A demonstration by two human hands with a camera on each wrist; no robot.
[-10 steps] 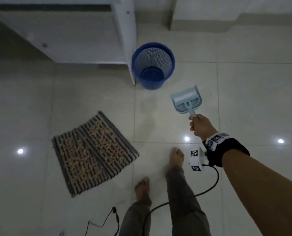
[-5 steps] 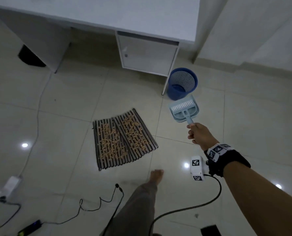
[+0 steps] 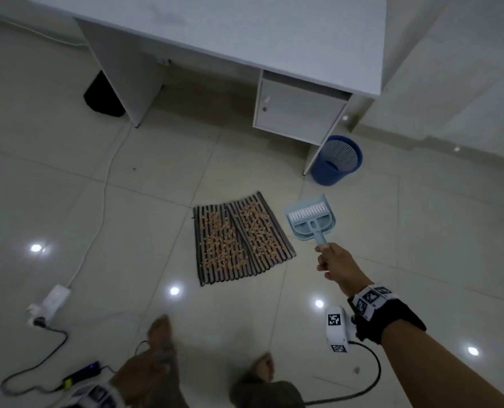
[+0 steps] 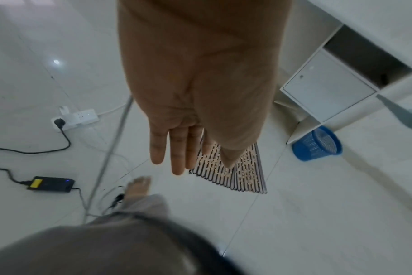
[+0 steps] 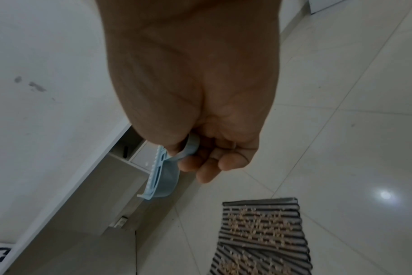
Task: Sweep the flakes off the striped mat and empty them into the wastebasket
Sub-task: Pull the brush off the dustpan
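Looking down from the head cam: the striped mat [image 3: 242,238] is laid flat on the tiled floor, its orange flakes [image 3: 230,242] spread over both halves, none swept yet. The dustpan-and-brush set [image 3: 310,218] is held out by the right hand [image 3: 334,262], just right of the mat, w/ fingers curled round the handle; brush is nested in the pan, prob. so both are carried in one grip. The blue wastebasket [image 3: 336,160] is parked beside the desk [image 3: 274,39] leg, near the mat, so the emptying trip should be short. A power strip [image 3: 52,301] and cables are seen well apart at left.

Left wrist cam: the left hand [image 4: 176,145] is hung at the side, fingers [image 4: 176,158] straight and relaxed, nothing held; likely kept free to take the brush later. Mat and basket are seen beyond it.

Right wrist cam: fingers [image 5: 214,163] are wrapped round the pale blue handle, pan edge-on below the palm, the mat lower right, still covered. Judged: approach stage only, sweeping not begun.
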